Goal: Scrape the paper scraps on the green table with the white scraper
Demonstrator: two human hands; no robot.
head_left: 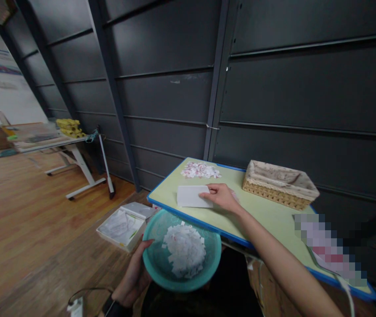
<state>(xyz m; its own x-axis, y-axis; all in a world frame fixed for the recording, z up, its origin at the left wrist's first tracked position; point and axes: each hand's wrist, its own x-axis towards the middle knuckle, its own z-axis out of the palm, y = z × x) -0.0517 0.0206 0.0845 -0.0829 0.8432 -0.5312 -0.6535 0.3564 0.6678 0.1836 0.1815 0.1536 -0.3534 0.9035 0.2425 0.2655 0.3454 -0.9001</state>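
My left hand [138, 264] grips the left rim of a round teal plastic basket [212, 259], which is held just below the table's front edge. Inside it lies a heap of small white paper pieces [186, 251]. My right hand [223, 197] is closed on the right end of a flat white rectangular card [189, 196], low over the tabletop near the front edge. Behind the card, a loose pile of white and pinkish paper bits [199, 170] lies on the table. A few more pinkish bits show partly behind my right wrist.
The pale green table [265, 224] has a blue edge. A lined wicker basket [278, 182] stands at its back right, and a blurred-out device lies at the right end. An open white box [122, 229] is on the floor to the left. A dark panelled wall rises behind.
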